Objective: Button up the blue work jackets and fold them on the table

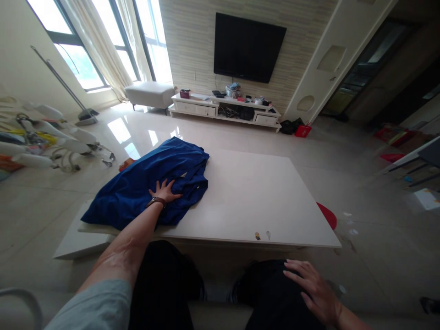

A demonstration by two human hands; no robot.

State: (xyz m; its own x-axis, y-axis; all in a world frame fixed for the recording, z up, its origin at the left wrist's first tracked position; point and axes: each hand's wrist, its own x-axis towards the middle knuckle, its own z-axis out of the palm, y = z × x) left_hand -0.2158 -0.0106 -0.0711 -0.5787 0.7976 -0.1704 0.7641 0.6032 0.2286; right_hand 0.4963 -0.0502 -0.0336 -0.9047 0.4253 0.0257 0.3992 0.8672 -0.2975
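Note:
A dark blue garment (134,188) lies spread over the left part of the white table (254,197), and some of it reaches past the table's left edge. Its collar-like end with a small pale label points right. My left hand (165,191) rests on the cloth with the fingers spread, palm down; a brown-strapped watch is on that wrist. Over my right knee lies my right hand (311,286), fingers stretched out on the black trousers (278,293), with nothing in it.
Two small stickers or marks (257,235) sit near the table's front edge. A red round object (326,216) shows beyond its right side. Further back stand a low TV cabinet (227,112), a grey ottoman (151,95) and a red bag (303,130). White equipment (65,137) stands at left.

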